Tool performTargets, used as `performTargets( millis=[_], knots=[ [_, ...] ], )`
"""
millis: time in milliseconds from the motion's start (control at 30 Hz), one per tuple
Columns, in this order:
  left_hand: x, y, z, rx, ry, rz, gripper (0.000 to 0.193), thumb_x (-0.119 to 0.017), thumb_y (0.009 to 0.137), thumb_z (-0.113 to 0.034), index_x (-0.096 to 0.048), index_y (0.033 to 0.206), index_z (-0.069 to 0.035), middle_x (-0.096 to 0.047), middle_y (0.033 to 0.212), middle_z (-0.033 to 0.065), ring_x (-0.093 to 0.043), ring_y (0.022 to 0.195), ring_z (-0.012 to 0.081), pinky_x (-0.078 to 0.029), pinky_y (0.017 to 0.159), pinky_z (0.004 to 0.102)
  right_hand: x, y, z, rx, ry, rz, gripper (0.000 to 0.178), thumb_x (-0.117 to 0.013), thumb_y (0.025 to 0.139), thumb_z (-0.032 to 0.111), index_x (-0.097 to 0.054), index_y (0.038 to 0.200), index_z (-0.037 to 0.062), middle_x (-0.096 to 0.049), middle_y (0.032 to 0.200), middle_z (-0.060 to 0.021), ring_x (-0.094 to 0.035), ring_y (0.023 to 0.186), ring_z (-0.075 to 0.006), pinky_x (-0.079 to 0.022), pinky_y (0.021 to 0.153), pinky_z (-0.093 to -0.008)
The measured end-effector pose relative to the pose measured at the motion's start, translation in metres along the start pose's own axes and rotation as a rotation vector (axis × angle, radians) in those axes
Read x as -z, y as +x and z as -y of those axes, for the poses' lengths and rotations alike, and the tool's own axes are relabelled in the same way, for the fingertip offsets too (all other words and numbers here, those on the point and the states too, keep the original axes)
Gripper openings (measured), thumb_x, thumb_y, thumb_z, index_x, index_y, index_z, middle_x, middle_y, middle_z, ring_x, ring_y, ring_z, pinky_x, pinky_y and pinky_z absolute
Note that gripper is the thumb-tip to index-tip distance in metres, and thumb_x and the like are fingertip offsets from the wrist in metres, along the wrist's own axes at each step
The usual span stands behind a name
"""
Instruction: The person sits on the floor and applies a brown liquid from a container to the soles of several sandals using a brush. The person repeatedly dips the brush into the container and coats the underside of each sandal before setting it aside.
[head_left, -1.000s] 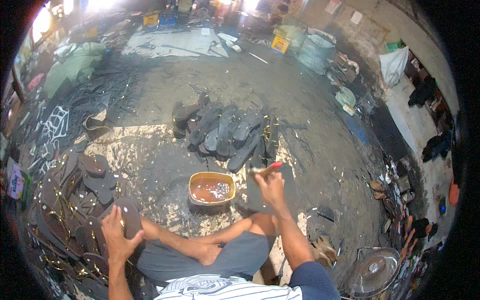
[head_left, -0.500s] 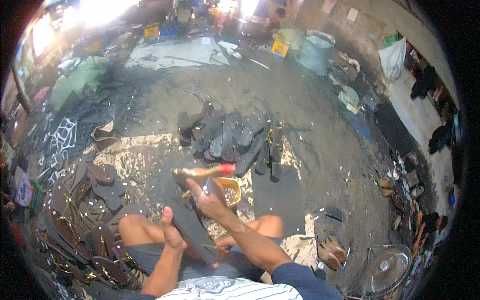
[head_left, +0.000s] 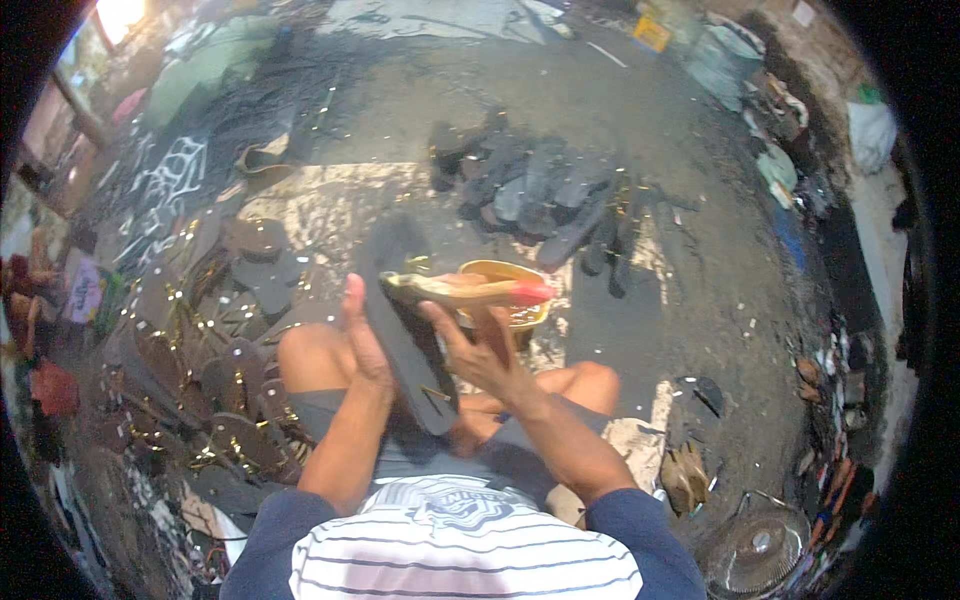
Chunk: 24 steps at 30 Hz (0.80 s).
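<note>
Over the head view I log the left hand (head_left: 370, 352) holding a dark sandal sole (head_left: 408, 340) by its left edge above the lap, thumb upright, other fingers largely hidden. The right hand (head_left: 490, 360) has its fingers closed around a red-ended brush (head_left: 450, 291), its bristle end at the sole, near a yellow-rimmed tub (head_left: 505, 266) of amber liquid.
</note>
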<state>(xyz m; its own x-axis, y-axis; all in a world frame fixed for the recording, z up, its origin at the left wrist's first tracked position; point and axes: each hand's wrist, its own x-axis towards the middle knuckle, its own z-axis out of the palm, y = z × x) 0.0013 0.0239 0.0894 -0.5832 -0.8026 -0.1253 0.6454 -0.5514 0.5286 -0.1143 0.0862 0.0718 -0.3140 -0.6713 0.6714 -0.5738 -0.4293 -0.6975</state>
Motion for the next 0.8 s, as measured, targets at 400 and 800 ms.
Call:
performTargets(
  millis=[400,800],
  knots=[
    [0.046,-0.043,0.021,0.144,-0.090,0.128,0.083,-0.043,0.097,-0.068,-0.043,0.149,-0.003,-0.058,0.138,0.0194,-0.060,0.123,0.0354,-0.054,0.099,0.0487,0.039,0.011,-0.083,-0.489,-0.201,0.146,0.037,-0.067,0.096,0.035,-0.070,0.113,0.0026,-0.073,0.101,-0.0189,-0.071,0.088,-0.0324,-0.053,0.079,-0.0404],
    [0.103,-0.127,0.023,0.210,0.354,-0.205,0.091,-0.045,0.091,-0.077,-0.049,0.141,0.000,-0.065,0.122,0.0160,-0.068,0.094,0.0225,-0.058,0.083,0.0339,0.073,-0.023,-0.143,-0.395,-0.206,-0.116,0.025,-0.071,0.096,0.016,-0.068,0.116,0.0017,-0.072,0.110,-0.0088,-0.066,0.104,-0.0191,-0.051,0.090,-0.0337]
  ],
)
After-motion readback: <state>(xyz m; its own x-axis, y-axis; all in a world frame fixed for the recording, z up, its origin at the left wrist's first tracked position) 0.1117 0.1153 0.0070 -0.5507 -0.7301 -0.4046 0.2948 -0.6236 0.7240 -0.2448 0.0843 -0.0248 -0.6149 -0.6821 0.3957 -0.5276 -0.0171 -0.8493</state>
